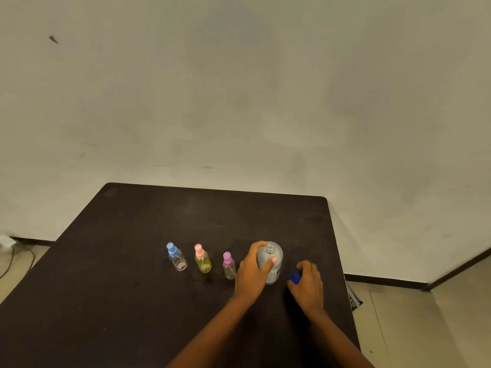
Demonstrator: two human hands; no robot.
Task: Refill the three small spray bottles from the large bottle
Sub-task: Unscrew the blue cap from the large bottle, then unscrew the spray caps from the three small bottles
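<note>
A large clear bottle (273, 264) stands upright on the dark table (132, 301), its neck uncapped. My left hand (252, 272) grips its body from the left, thumb across the front. To its right my right hand (308, 285) holds a dark blue cap (293, 278) low at the tabletop. Left of the big bottle stand three small spray bottles in a row: one with a blue top (176, 257), a yellow one with a pink top (202, 258), and one with a purple top (229, 266). All three have their spray tops on.
The table's right edge (345, 277) runs close to my right hand. A pale wall rises behind the table. Cables (16, 258) lie on the floor at the far left.
</note>
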